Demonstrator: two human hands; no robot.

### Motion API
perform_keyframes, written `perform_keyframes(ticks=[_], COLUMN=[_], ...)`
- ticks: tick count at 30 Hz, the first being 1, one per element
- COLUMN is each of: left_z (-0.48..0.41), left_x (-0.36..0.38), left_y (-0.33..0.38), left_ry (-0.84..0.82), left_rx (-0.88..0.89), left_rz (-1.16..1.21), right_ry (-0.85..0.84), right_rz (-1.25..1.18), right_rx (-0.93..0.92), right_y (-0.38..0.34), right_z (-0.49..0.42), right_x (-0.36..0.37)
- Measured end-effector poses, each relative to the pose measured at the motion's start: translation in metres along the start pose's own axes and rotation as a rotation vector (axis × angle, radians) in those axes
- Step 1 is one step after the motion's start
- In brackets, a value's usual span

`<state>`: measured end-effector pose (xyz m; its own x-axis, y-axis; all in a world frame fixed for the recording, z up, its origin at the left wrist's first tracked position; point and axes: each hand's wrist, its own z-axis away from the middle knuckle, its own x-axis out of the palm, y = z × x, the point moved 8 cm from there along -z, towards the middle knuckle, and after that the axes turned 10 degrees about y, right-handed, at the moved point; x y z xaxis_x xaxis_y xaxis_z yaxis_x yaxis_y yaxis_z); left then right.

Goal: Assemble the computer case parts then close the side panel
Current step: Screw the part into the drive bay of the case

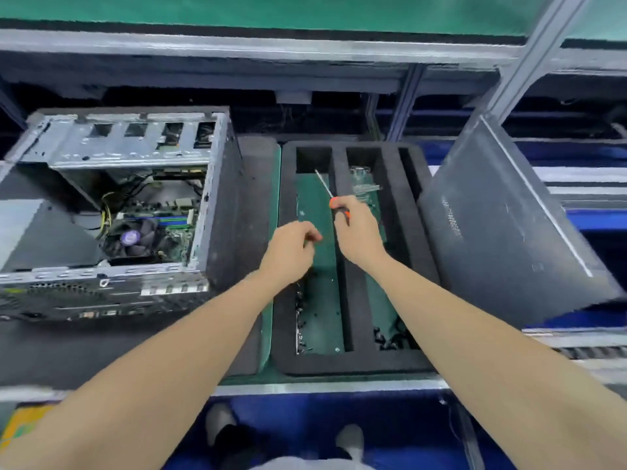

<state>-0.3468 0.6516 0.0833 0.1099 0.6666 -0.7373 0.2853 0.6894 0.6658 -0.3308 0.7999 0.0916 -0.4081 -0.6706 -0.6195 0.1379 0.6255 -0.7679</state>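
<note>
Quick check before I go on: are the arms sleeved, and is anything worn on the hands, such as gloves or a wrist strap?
No sleeves show: both arms are bare right down to the frame edge. The left hand and the right hand are ungloved. I can see no watch, ring, wrist strap, cable or marking on either one.

Computer case (135, 144): bare silver-grey metal frame, black outer shell.
Circuit board (176, 239) inside: green, with blue slots.
Fan (132, 239): black, purple round label at centre.
Cables (103, 212): yellow and black.
Foam tray (339, 157): plain matte black.
Mat (319, 300) showing through the tray: green, dotted with small black bits.
Screwdriver (330, 195): silver shaft, orange-and-black handle.
Side panel (502, 225): dark grey, with one patch of fine pale perforation dots.
Shelf (271, 11) above: green top, grey edge.
</note>
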Motion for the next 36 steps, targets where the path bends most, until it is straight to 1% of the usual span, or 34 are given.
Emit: perform_keyframes(ticks=[2,3,6,8,11,14,16,19,21,23,24,25,26,28,30,32,36], left_z=[0.010,0.014,0.022,0.024,0.024,0.026,0.028,0.028,0.023,0.020,0.020,0.020,0.019,0.017,0.013,0.011,0.012], left_x=[0.019,0.024,0.031,0.033,0.036,0.037,0.038,0.040,0.047,0.072,0.086,0.099,0.110,0.123,0.129,0.132,0.145], left_y=[-0.019,-0.029,-0.049,-0.053,-0.054,-0.053,-0.052,-0.053,-0.041,-0.021,-0.017,-0.016,-0.018,-0.025,-0.031,-0.033,-0.042], left_ry=[0.011,0.023,0.053,0.078,0.144,0.212,0.233,0.242,0.182,0.012,-0.106,-0.196,-0.249,-0.283,-0.287,-0.287,-0.351], left_rx=[0.071,0.074,0.094,0.116,0.091,0.072,0.081,0.079,0.164,0.302,0.291,0.237,0.176,0.062,0.004,0.005,0.015], left_rz=[-0.195,-0.245,-0.238,-0.195,-0.200,-0.203,-0.215,-0.249,-0.413,-0.641,-0.688,-0.696,-0.682,-0.632,-0.579,-0.539,-0.480], right_ry=[-0.088,-0.121,-0.164,-0.107,0.025,0.035,0.032,0.107,0.134,0.120,0.113,0.109,0.106,0.102,0.100,0.097,0.104], right_rz=[0.007,0.004,-0.003,-0.026,-0.088,-0.127,-0.184,-0.279,-0.320,-0.311,-0.301,-0.293,-0.284,-0.258,-0.236,-0.224,-0.220], right_rx=[-0.086,-0.126,-0.221,-0.257,-0.246,-0.220,-0.155,-0.086,-0.072,-0.074,-0.074,-0.072,-0.071,-0.069,-0.065,-0.060,-0.058], right_y=[0.020,0.028,0.045,0.049,0.050,0.051,0.054,0.061,0.064,0.064,0.065,0.066,0.066,0.066,0.067,0.067,0.067], right_z=[0.018,0.025,0.040,0.041,0.037,0.036,0.036,0.036,0.035,0.035,0.035,0.035,0.034,0.034,0.034,0.035,0.034], right_x=[0.015,0.022,0.035,0.035,0.027,0.025,0.024,0.017,0.015,0.017,0.018,0.019,0.020,0.021,0.022,0.023,0.023])
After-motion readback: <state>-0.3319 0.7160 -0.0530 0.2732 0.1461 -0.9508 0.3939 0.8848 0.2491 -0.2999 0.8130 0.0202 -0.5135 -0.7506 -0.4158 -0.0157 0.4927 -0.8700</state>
